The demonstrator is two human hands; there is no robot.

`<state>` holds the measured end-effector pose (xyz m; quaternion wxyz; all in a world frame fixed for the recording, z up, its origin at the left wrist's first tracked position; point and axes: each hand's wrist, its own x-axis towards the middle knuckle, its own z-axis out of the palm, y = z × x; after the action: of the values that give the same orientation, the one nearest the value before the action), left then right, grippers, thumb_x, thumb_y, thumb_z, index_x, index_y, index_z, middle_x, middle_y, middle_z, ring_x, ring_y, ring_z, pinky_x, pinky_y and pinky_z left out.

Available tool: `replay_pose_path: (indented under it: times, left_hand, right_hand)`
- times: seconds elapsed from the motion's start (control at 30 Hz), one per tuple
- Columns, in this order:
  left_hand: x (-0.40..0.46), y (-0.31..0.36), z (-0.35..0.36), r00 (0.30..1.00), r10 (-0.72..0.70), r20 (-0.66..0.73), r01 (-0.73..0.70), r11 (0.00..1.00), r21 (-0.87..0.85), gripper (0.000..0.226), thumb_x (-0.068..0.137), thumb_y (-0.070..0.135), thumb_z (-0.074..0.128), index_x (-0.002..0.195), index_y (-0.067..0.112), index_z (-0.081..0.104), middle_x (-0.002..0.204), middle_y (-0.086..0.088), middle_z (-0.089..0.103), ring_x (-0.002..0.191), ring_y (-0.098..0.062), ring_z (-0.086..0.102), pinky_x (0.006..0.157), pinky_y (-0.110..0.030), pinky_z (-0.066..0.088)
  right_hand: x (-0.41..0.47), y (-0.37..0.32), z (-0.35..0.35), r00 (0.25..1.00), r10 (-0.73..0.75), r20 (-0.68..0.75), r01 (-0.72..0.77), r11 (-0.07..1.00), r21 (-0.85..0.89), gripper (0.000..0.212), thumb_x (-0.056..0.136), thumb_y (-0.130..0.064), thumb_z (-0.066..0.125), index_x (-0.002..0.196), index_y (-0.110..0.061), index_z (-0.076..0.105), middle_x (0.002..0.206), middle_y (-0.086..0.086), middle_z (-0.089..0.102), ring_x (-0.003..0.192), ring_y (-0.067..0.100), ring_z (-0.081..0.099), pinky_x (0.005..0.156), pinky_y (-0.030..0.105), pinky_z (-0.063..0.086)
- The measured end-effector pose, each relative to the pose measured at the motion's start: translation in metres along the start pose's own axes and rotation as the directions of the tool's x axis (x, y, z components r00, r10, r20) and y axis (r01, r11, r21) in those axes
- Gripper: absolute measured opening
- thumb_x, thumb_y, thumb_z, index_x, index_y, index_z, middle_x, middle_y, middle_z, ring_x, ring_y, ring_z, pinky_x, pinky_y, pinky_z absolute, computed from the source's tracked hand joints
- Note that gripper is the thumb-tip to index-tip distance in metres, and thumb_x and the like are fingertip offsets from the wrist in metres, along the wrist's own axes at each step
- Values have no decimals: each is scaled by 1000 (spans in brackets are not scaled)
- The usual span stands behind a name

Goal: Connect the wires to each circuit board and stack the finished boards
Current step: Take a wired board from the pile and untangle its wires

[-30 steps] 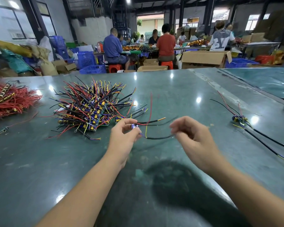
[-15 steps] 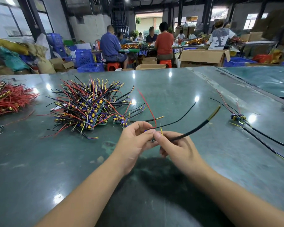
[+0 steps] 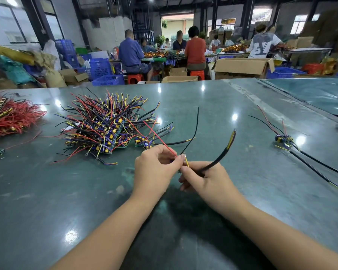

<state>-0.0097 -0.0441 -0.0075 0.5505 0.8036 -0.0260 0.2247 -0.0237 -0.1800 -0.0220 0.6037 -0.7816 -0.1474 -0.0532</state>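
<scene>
From the head view, both hands meet over the middle of the green table [image 3: 213,106], nearer its front edge. The left hand [image 3: 154,172] has its fingers curled, thumb and forefinger pinching a small board that is almost wholly hidden between the fingertips; a red wire [image 3: 160,139] and a thin black wire [image 3: 193,133] rise from that pinch, the red one slanting up to the left, the black one curving up and away. The right hand [image 3: 205,180] is also curled, its thumb and forefinger touching the left hand's fingertips, and it holds a thick black cable [image 3: 220,154] that arcs up to the right and ends in bared yellow and dark strands. A short yellow lead [image 3: 186,162] stands just between the two pinches. Behind and left of the hands lies a heap of boards [image 3: 105,129] bristling with red, black, yellow and purple wires. At the left edge sits a pile of red wires [image 3: 10,117]. Well apart, toward the right edge, one wired board [image 3: 283,139] lies flat, its long black leads trailing toward the front right corner.
</scene>
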Motion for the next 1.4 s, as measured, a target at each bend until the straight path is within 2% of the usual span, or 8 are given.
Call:
replay_pose_path:
  times: [0.1, 0.23, 0.4, 0.63, 0.87, 1.07, 1.2, 1.4]
  left_hand:
    - [1, 4, 2, 999, -37, 10, 38, 991, -128, 19, 77, 9, 73, 64, 21, 66, 60, 8, 69, 57, -4, 64, 61, -18, 50]
    - [-4, 8, 5, 991, -67, 119, 100, 951, -294, 21, 80, -7, 61, 77, 11, 71, 70, -1, 71, 63, -7, 64, 62, -15, 50]
    - [-5, 10, 7, 987, -19, 161, 71, 944, -323, 30, 85, -12, 54, 86, 15, 69, 82, 1, 71, 72, -3, 66, 70, -13, 50]
    - [-4, 5, 5, 986, 28, 165, 19, 962, -274, 27, 90, -6, 54, 80, 14, 70, 80, -2, 73, 74, -9, 68, 76, -26, 57]
    - [-3, 6, -2, 950, -55, 307, 166, 922, -351, 27, 92, -2, 53, 78, 15, 70, 68, 3, 72, 67, -5, 67, 65, -19, 55]
    - [-7, 6, -2, 912, -22, 411, 132, 961, -243, 24, 85, -3, 64, 81, 19, 72, 78, 6, 74, 75, -4, 66, 77, -20, 54]
    - [-6, 6, -1, 913, -42, 405, 168, 945, -279, 20, 88, 7, 61, 79, 17, 75, 72, 4, 71, 67, -2, 60, 64, -11, 45]
    - [-4, 4, 1, 945, -21, 327, 124, 946, -299, 31, 95, 4, 51, 74, 13, 73, 57, 8, 62, 52, -1, 51, 50, -13, 39]
  right_hand:
    - [0, -1, -2, 999, -33, 3, 33, 999, -13, 11, 88, -21, 66, 82, -25, 75, 62, -1, 67, 58, 14, 68, 67, 41, 57]
    - [3, -3, -2, 993, 10, -116, -8, 1000, 18, 18, 85, -19, 67, 67, -17, 71, 56, -2, 64, 52, 15, 67, 58, 41, 54]
    - [5, -3, -6, 988, 85, -127, -67, 988, 138, 23, 88, -14, 63, 66, -14, 68, 56, -1, 62, 50, 13, 63, 50, 22, 47]
    - [4, -5, -2, 995, 79, -56, -64, 972, 227, 14, 87, -14, 66, 73, -15, 70, 62, -1, 66, 57, 12, 63, 57, 21, 51]
    - [3, -9, -12, 989, 137, 48, -145, 935, 323, 18, 89, 1, 55, 74, 2, 64, 55, 3, 57, 47, 13, 54, 49, 19, 45]
    - [-1, -5, -14, 995, 95, 27, -98, 984, 147, 24, 85, -5, 61, 63, -11, 65, 55, 9, 61, 53, 13, 55, 54, 26, 45]
    - [-8, -1, -8, 1000, -5, 14, 5, 1000, 7, 11, 77, -19, 62, 67, -16, 65, 59, -1, 54, 58, 9, 44, 55, 29, 36]
    - [-9, -10, -9, 998, -5, 62, -5, 989, 147, 10, 76, -22, 60, 72, -23, 69, 62, 0, 58, 61, 13, 46, 57, 28, 34]
